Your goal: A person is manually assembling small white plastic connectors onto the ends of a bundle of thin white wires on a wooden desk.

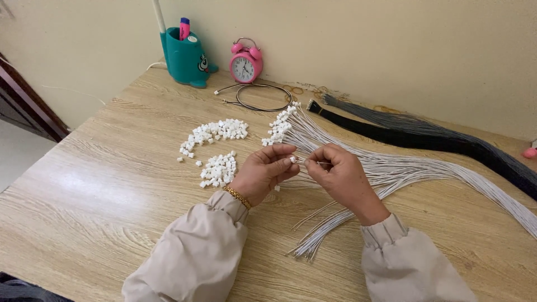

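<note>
White connector (292,160) sitting between both hands | left hand (263,170) pinching it | right hand (338,173) pinching white wire (323,163) beside it

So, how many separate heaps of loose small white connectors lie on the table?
2. The upper heap lies left of the white wire bundle. The lower heap lies beside the left hand. A few stray pieces lie between; some may hide under the hands.

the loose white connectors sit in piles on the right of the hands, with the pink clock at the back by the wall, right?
Not quite: the head view shows the loose white connectors piled left of the hands; the pink clock does stand at the back by the wall.
</note>
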